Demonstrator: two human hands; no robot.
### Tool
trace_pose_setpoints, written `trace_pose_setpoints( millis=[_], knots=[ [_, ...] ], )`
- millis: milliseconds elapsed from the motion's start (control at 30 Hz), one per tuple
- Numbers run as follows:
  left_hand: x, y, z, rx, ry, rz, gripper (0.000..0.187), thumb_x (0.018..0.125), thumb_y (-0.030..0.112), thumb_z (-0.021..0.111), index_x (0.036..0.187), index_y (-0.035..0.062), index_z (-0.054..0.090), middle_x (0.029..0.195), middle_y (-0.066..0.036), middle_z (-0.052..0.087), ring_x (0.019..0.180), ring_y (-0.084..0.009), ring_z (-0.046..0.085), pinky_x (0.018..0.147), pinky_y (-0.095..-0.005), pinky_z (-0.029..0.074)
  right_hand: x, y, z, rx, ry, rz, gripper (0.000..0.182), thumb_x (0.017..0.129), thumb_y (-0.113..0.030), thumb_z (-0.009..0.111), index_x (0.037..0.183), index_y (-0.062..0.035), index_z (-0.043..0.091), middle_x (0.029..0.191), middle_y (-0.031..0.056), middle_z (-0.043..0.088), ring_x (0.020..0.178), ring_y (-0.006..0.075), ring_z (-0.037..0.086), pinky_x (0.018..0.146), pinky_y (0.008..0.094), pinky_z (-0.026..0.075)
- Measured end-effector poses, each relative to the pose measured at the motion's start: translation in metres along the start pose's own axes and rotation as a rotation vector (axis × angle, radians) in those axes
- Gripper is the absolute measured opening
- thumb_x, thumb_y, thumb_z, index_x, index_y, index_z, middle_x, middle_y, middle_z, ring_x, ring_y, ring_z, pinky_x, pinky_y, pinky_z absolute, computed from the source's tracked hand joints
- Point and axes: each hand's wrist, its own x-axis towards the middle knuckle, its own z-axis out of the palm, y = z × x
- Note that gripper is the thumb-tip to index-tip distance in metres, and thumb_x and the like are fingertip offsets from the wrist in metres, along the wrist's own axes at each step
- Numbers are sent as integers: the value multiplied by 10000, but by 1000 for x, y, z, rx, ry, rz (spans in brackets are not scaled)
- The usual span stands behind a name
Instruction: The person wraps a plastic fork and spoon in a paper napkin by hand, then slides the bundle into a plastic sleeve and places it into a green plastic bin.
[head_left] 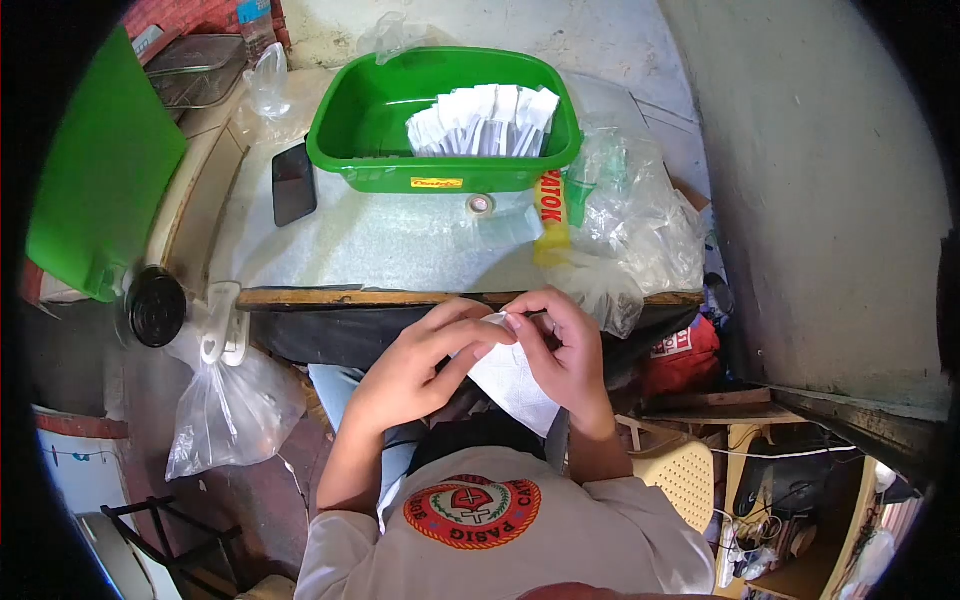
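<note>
A white paper napkin [515,382] hangs between my two hands, just in front of the table's edge and above my lap. Its top edge is pinched by my left hand [425,362], fingers bent over it. My right hand [560,345] grips the same edge between thumb and fingers, close beside the left. Beyond them on the table stands a green basin [375,175]. Inside it, at the right, lie several white packets in clear wrap [485,120], fanned in a row; what they contain I cannot make out.
On the table [370,240] are a dark phone [293,185], a tape roll [480,205], a yellow packet [551,215] and clear plastic bags [640,215]. A filled plastic bag [225,420] hangs at the left. A wall [830,200] bounds the right side.
</note>
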Motion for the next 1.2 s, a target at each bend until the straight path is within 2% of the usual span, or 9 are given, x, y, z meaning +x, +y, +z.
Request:
trace_pose_setpoints(
  millis=[200, 467, 567, 633, 733, 867, 967, 1033, 1200],
  knots=[
    [2, 1, -4, -28, -14, -42, 232, 831, -67, 630, 1045, 5, 681, 1007, -131, 682, 954, -272, 650, 831, -349, 511, 0, -4, -5, -17, -47, 54, 88, 883, -3, 639, 969, -11, 623, 835, 69, 620, 617, 73, 564, 530, 228, 422],
    [1, 4, -9, 11, 34, -59, 283, 824, -32, 657, 1104, 7, 678, 1089, -159, 662, 984, -282, 647, 854, -346, 500, 4, -2, -15, -14, -86, 70, 122, 882, -31, 652, 1001, -22, 625, 834, 46, 616, 601, 62, 533, 516, 215, 397],
    [-1, 3, -10, 40, 114, -68, 308, 830, -17, 656, 1136, 11, 674, 1110, -161, 651, 993, -276, 642, 858, -337, 491, 4, -4, -28, 36, -160, 160, 201, 872, -64, 680, 1058, -39, 606, 845, 35, 620, 642, 61, 540, 551, 215, 403],
    [-4, 0, -10, 79, 175, -85, 311, 838, -6, 650, 1148, 10, 672, 1126, -157, 641, 1008, -250, 634, 848, -312, 485, 5, -5, -34, -4, -314, 164, 342, 853, -15, 693, 1159, -19, 540, 945, 39, 618, 849, 73, 572, 742, 215, 445],
    [-7, -1, -7, 122, 229, -108, 335, 833, 8, 666, 1168, 6, 653, 1143, -190, 637, 1021, -334, 637, 890, -358, 494, 4, -6, -29, 209, -183, 260, 268, 869, -99, 697, 1096, -45, 565, 866, 26, 623, 794, 87, 583, 728, 234, 446],
    [-13, -8, -2, 78, 253, -117, 353, 823, 1, 672, 1175, 7, 650, 1150, -188, 627, 1003, -319, 645, 882, -353, 498, 6, 1, -27, 89, -75, 143, 266, 875, -77, 683, 1098, -31, 547, 875, 31, 619, 843, 98, 598, 767, 236, 455],
    [-15, -8, -4, 26, 244, -130, 367, 828, -22, 669, 1193, 3, 644, 1196, -177, 601, 938, -257, 669, 797, -317, 525, 8, 12, -32, -5, -107, 29, 282, 874, -40, 669, 1111, -16, 517, 898, 49, 620, 890, 105, 600, 789, 245, 459],
    [-14, -5, -5, -60, 238, -135, 373, 843, -91, 639, 1214, -64, 608, 1261, -179, 531, 823, -160, 658, 616, -234, 544, 10, 16, -35, 12, -142, 86, 277, 886, -13, 650, 1121, -22, 504, 950, 58, 612, 921, 105, 586, 805, 251, 457],
    [-13, -4, -1, -54, 297, -154, 402, 849, -105, 621, 1247, -61, 585, 1249, -182, 527, 700, -116, 637, 585, -223, 528, 15, 30, -33, 287, 38, 108, 176, 949, -46, 568, 1110, -43, 496, 1007, 53, 604, 989, 127, 578, 874, 253, 442]
  ],
)
